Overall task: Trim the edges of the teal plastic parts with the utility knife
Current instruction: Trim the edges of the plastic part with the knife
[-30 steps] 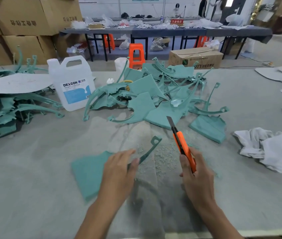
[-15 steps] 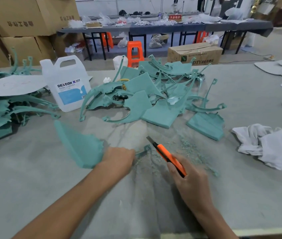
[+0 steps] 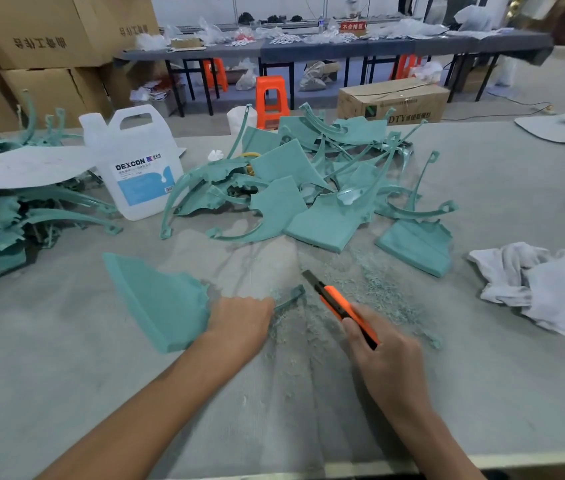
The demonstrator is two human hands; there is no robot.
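My left hand [image 3: 239,322] grips a teal plastic part [image 3: 160,299] on the grey table, its wide panel standing to the left and its thin arm poking out to the right of my fingers. My right hand [image 3: 383,355] holds an orange utility knife [image 3: 338,306], blade out and pointing up-left, its tip just right of the part's thin arm end. A heap of teal parts [image 3: 308,188] lies behind, in the middle of the table. Teal shavings [image 3: 378,285] are scattered around the knife.
A white DEXCON jug [image 3: 139,168] stands at the back left. More teal parts [image 3: 4,223] pile at the left edge under a grey sheet. A white rag [image 3: 544,282] lies at the right. The table's front edge [image 3: 482,460] runs just below my wrists.
My left hand turned the teal part from lying flat to standing with its panel raised at the left. The knife tilted from upright toward the part's thin arm.
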